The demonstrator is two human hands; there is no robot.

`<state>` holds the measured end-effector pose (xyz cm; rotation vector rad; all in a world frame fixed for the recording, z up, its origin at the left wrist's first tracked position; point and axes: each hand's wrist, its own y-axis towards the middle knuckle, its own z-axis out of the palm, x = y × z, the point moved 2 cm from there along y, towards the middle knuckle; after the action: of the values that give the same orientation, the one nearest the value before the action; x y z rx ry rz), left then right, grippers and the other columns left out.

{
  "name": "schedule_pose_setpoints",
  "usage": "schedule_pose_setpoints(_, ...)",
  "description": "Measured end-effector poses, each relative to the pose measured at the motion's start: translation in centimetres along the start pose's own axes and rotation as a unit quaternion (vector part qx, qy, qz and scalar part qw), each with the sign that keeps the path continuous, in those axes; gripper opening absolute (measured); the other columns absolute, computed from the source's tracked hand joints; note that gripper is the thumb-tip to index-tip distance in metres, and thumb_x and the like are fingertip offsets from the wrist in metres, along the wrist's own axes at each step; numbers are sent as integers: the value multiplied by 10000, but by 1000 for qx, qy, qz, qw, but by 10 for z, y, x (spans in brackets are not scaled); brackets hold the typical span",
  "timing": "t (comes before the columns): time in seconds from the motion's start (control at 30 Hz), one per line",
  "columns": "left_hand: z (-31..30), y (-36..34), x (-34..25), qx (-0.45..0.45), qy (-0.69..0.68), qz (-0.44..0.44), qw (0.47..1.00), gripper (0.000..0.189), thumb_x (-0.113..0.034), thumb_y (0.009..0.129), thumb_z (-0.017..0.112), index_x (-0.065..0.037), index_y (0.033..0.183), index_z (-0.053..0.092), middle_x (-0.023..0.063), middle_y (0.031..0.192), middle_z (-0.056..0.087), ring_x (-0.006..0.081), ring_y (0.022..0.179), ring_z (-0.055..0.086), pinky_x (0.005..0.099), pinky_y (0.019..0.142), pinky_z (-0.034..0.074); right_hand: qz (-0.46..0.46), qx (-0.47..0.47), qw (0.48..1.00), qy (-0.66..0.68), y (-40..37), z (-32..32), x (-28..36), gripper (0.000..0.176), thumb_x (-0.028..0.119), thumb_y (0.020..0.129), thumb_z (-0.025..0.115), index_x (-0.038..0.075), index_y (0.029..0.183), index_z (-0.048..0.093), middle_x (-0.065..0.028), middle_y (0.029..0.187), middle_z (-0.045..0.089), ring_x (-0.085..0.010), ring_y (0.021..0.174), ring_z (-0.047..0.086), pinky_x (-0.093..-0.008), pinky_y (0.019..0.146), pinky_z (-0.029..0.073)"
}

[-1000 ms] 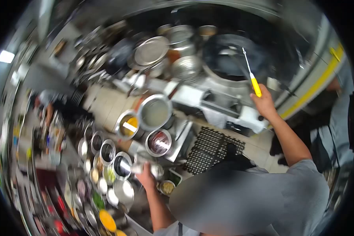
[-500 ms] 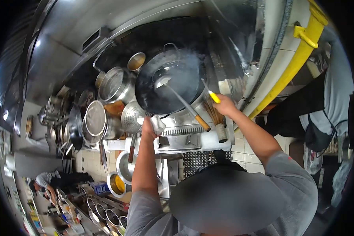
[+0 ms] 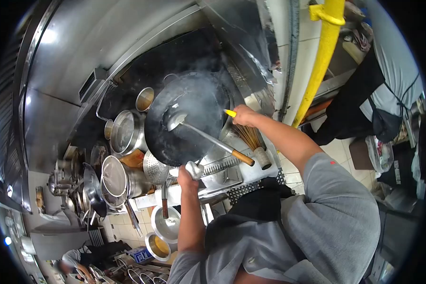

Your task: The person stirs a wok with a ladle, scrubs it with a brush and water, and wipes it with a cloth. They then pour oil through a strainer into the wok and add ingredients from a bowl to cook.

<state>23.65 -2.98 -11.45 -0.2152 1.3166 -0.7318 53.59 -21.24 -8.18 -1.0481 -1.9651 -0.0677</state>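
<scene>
Our right hand [image 3: 245, 116] grips one yellow-handled tool [image 3: 230, 113], left hand [image 3: 187, 179] one bunched white cloth [image 3: 194, 169], near one round black steaming wok [image 3: 194, 106] (one wooden-handled metal ladle [image 3: 207, 137] inside).

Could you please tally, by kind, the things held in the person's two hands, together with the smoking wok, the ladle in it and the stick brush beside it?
Crumpled white cloth, in the left hand: 1
Yellow-handled tool, in the right hand: 1
Round black metal wok: 1
Long metal ladle with a wooden grip: 1
Brown bundled-stick brush: 1
Total: 5
</scene>
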Motion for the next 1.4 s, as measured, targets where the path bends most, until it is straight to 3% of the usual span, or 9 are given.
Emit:
schedule_pose_setpoints(0.1, 6, 0, 1, 13, -4, 0, 1000, 294, -185, 845, 494, 34, 1032, 555, 124, 995, 587, 277, 854, 632, 449, 693, 548, -35, -8, 998, -51, 21, 2, -2, 363, 127, 728, 715, 9, 1063, 637, -131, 864, 675, -282, 763, 656, -370, 660, 523)
schedule_pose_setpoints(0.2, 13, 8, -1, 26, -18, 2, 999, 317, -188, 839, 497, 50, 1043, 545, 134, 1020, 581, 287, 861, 633, 476, 667, 557, 97, 103, 975, 174, 37, 19, -13, 207, 100, 759, 687, -8, 911, 596, -81, 607, 531, -181, 407, 447, -353, 352, 324)
schedule_pose_setpoints(0.43, 26, 18, 4, -21, -6, 14, 1000, 417, -212, 820, 519, 82, 1116, 527, 156, 1050, 591, 287, 891, 642, 426, 736, 547, 65, 38, 976, 206, -25, 9, -24, 290, 140, 767, 695, 64, 1032, 603, -63, 662, 554, -172, 503, 493, -347, 470, 412)
schedule_pose_setpoints(0.5, 27, 25, 8, -3, -14, 16, 1000, 397, -213, 827, 512, 69, 1104, 542, 142, 1050, 595, 282, 889, 642, 425, 743, 543, -79, -51, 992, 84, -13, 16, -39, 377, 163, 751, 716, 53, 1098, 618, -93, 827, 647, -208, 706, 593, -335, 687, 482)
schedule_pose_setpoints(0.53, 31, 22, 8, -4, -8, 26, 1000, 386, -214, 830, 509, 63, 1097, 551, 136, 1041, 600, 278, 889, 642, 422, 745, 542, -25, 4, 994, 108, -10, 12, -35, 405, 169, 740, 727, 40, 1109, 622, -106, 961, 672, -213, 879, 604, -311, 842, 454)
schedule_pose_setpoints(0.83, 73, 15, -10, -65, -4, 20, 998, 387, -233, 811, 574, 61, 1064, 579, 115, 993, 617, 253, 860, 641, 394, 741, 530, 93, 51, 962, 251, 40, -15, -7, 369, 49, 750, 700, 36, 1103, 595, -89, 795, 601, -196, 658, 560, -374, 531, 431)
schedule_pose_setpoints(1.1, 44, -54, -25, 34, 51, -77, 995, 474, -376, 799, 679, 14, 1049, 581, 111, 909, 618, 225, 786, 625, 361, 706, 536, 116, 149, 927, 324, 24, -9, -21, 197, 40, 798, 664, 104, 913, 517, 3, 604, 421, -83, 423, 343, -256, 341, 225)
schedule_pose_setpoints(1.27, -116, -111, 142, 186, -162, -221, 944, 288, -189, 795, 616, -15, 1023, 595, 134, 890, 647, 247, 766, 650, 368, 704, 551, 113, 63, 954, 271, 4, -18, -4, 154, 70, 837, 635, 93, 940, 523, 27, 588, 403, -71, 411, 335, -246, 343, 206)
schedule_pose_setpoints(1.4, -79, -104, 318, 35, -307, -304, 901, 243, -326, 832, 476, -138, 945, 582, 48, 905, 600, 266, 807, 600, 392, 729, 526, 94, 50, 972, 208, 8, -20, -2, 181, 83, 827, 650, 101, 977, 551, 28, 589, 423, -67, 419, 340, -243, 355, 221)
